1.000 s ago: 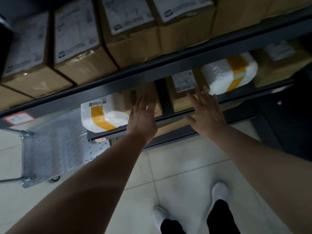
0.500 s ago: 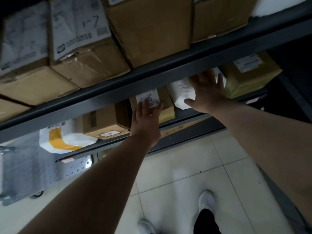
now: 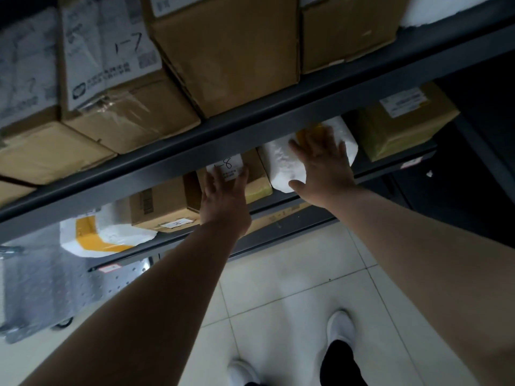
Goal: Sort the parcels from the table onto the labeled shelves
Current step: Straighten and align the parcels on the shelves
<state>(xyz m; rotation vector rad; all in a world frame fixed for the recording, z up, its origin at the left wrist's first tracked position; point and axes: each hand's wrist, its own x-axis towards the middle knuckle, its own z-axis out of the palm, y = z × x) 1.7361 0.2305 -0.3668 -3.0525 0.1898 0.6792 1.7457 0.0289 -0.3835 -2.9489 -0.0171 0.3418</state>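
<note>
Evidently placement is nearly done: left hand [image 3: 223, 201], fingers spread, presses the 1-8 box [image 3: 257, 172]; right hand [image 3: 324, 168], spread flat, presses the white parcel [image 3: 278, 165]. Unsorted parcels are not in view.

Dim, shadowed shelving, soft blur, wide-angle distortion

Head view, steeply downward, near shelves [image 3: 250, 135]

hands: left hand [image 3: 223, 201] and right hand [image 3: 323, 165], both bare
forearms [image 3: 167, 288]: bare too, all the way back to the frame edge
shoes: white sneakers [image 3: 341, 327], pretty plain, rounded toes
trousers: black trouser leg [image 3: 341, 363] over one sneaker, rest is cropped
</note>
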